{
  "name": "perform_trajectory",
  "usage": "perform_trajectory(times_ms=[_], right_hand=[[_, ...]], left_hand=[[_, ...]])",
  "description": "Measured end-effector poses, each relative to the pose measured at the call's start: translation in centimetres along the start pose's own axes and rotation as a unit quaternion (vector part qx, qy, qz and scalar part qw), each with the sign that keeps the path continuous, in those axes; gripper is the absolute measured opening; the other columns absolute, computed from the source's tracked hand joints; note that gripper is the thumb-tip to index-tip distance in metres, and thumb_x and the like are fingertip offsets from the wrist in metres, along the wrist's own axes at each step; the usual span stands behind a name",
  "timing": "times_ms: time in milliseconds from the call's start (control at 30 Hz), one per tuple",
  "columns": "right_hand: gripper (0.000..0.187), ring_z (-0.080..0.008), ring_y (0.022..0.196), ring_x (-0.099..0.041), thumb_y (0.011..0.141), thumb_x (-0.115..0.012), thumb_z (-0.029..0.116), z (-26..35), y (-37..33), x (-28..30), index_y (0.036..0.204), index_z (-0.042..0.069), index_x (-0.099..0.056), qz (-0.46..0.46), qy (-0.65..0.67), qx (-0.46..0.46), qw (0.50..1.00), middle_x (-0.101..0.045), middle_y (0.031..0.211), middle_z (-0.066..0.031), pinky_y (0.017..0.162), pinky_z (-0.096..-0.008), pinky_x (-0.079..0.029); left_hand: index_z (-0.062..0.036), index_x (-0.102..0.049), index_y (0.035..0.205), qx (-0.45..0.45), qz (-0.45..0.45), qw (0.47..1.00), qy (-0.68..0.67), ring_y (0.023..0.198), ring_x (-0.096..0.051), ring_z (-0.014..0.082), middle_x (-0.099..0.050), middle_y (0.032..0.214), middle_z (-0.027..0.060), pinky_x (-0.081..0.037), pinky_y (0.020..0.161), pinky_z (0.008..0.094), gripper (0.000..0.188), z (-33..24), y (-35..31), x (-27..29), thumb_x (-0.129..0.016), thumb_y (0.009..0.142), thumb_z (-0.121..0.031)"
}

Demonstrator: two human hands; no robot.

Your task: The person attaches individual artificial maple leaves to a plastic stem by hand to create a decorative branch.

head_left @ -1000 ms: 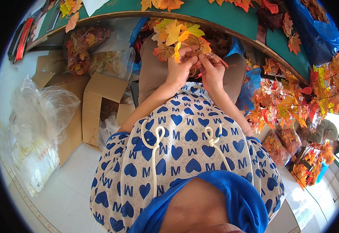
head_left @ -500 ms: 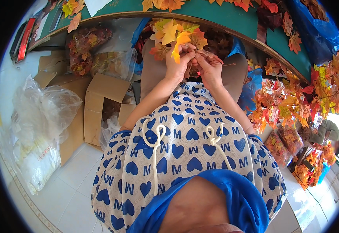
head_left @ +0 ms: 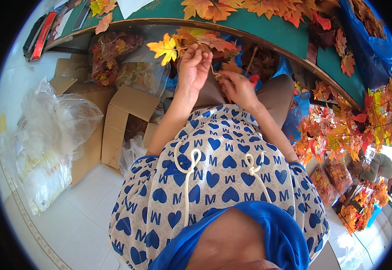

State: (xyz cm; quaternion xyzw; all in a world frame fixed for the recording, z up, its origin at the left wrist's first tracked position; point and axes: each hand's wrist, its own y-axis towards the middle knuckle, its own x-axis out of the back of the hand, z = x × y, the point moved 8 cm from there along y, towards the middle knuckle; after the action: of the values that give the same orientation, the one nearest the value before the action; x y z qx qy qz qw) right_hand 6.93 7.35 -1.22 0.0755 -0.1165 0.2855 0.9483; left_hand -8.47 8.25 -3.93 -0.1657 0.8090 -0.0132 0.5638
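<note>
Grasping the maple-leaf spray (head_left: 171, 46) in the left hand (head_left: 193, 69), now swung farther left, near the far green table (head_left: 245, 24); curling the right hand (head_left: 239, 89), now parted from it, with contents unclear.

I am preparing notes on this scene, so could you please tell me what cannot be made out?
In the head view:
Yellow-and-orange lobed leaf bunch: stems partly hidden by the left hand.
Right hand: its grip is hidden by its own curled fingers.
Open brown cardboard box: contents obscured by shadow.
Flat white sheet: cut off by the top edge.
</note>
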Motion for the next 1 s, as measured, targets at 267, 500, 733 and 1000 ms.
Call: perform_trajectory(times_ms=[267, 500, 733, 1000], right_hand=[[0.009, -0.0263, 0.069, -0.064, 0.079, -0.061, 0.01, 5.2, -0.5, 3.8, 0.086, 0.007, -0.066, -0.095, -0.385, 0.131, 0.908, -0.066, 0.08, -0.0108, 0.059, -0.0353, -0.05], [0.012, -0.0289, 0.07, -0.064, 0.083, -0.06, 0.013, 4.2, -0.8, 3.7, 0.089, 0.005, -0.065, -0.144, -0.241, 0.088, 0.956, -0.066, 0.081, -0.0118, 0.06, -0.0354, -0.051], [0.02, -0.03, 0.075, -0.064, 0.084, -0.06, 0.016, 1.3, -0.4, 2.7, 0.099, 0.004, -0.064, -0.069, -0.18, -0.019, 0.981, -0.066, 0.088, -0.0142, 0.061, -0.034, -0.051], [0.034, -0.0309, 0.087, -0.062, 0.08, -0.063, 0.025, 1.3, -1.1, 7.5, 0.107, 0.006, -0.062, -0.131, -0.272, 0.14, 0.943, -0.064, 0.094, -0.0158, 0.092, -0.0417, -0.039]], left_hand=[[-0.0055, -0.057, 0.095, -0.04, -0.037, 0.998, 0.029, 0.083, -0.062, 0.0214, -0.061, 0.085, 0.0074, -0.05, 0.089, 0.0403, 0.014, -0.7, 0.2, 2.3, -0.055, 0.085, 0.004], [-0.0048, -0.052, 0.104, 0.0, -0.038, 0.998, 0.047, 0.099, -0.06, 0.0234, -0.06, 0.097, 0.0083, -0.05, 0.089, 0.0319, 0.022, 1.6, -1.5, 0.5, -0.056, 0.085, 0.003], [-0.0022, -0.059, 0.109, 0.175, 0.02, 0.975, 0.133, 0.095, -0.057, 0.0176, -0.061, 0.103, 0.0062, -0.044, 0.087, 0.0288, 0.021, 6.2, -4.7, -0.9, -0.055, 0.089, -0.007], [-0.0028, -0.057, 0.097, -0.058, 0.065, 0.964, 0.252, 0.092, -0.063, 0.0233, -0.061, 0.084, 0.0062, -0.053, 0.079, 0.0348, 0.018, -0.5, -2.3, -3.7, -0.047, 0.095, -0.018]])
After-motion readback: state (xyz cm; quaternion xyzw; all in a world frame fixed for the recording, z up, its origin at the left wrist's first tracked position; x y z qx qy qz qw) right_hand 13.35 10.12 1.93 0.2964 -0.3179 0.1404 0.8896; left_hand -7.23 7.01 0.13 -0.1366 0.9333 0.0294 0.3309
